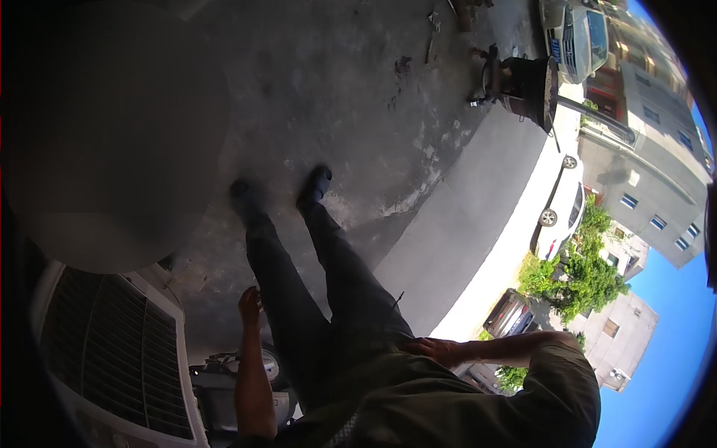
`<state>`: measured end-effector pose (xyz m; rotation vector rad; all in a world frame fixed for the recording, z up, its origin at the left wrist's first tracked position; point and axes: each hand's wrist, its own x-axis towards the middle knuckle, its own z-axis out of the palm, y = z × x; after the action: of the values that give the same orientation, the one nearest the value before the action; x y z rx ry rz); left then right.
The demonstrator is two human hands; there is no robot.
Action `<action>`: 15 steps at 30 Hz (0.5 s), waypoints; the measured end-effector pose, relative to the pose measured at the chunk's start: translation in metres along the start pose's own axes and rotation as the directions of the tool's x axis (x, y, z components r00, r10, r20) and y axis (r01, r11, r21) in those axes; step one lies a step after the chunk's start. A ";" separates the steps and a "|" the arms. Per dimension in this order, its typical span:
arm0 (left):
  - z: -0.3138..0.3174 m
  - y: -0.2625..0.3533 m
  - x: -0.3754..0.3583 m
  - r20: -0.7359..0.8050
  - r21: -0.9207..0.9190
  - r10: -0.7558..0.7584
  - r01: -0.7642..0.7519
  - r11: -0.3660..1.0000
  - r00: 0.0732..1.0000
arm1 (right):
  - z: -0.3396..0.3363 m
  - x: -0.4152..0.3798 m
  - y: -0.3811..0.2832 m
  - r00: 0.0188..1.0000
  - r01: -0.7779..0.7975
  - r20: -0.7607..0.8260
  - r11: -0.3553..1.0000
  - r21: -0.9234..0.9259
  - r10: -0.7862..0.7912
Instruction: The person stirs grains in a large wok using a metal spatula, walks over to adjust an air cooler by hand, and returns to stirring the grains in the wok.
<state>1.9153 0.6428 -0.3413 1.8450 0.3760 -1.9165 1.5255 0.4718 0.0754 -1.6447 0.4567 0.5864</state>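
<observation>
Hands first: both are bare and neither holds anything. One hand (249, 306), on the left of the head view, hangs loose beside the dark trouser leg (284, 299), fingers slightly curled and spread, gripping nothing; just below it sits a grey machine part with a round gauge-like face (265, 366). The other hand (437, 349) lies flat against the hip, on the olive shirt (448, 403), fingers extended and pressed to the cloth. The picture is tilted, so which hand is the person's left I judge only by position. Black shoes (317, 183) stand on stained concrete floor (358, 97). A louvred white unit (119, 343) stands close at left. Parked cars (564, 205) and buildings lie beyond in sunlight.
</observation>
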 end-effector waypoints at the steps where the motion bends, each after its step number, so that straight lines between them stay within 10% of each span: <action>1: -0.005 -0.006 0.000 -0.021 -0.001 -0.013 0.013 1.000 1.000 | -0.001 0.001 0.003 1.000 -0.005 0.025 1.000 0.006 0.004; 9: -0.040 0.025 0.023 -0.099 0.112 -0.030 0.041 0.993 0.995 | -0.011 0.009 0.002 0.999 0.034 0.007 0.999 0.031 -0.034; 15: -0.044 0.163 0.036 -0.128 0.116 0.167 -0.153 0.981 0.978 | -0.021 -0.001 -0.013 0.999 0.029 -0.042 0.997 -0.077 -0.032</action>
<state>2.0344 0.5196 -0.3613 2.0167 0.1648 -1.7376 1.5348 0.4533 0.0887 -1.7369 0.4451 0.5521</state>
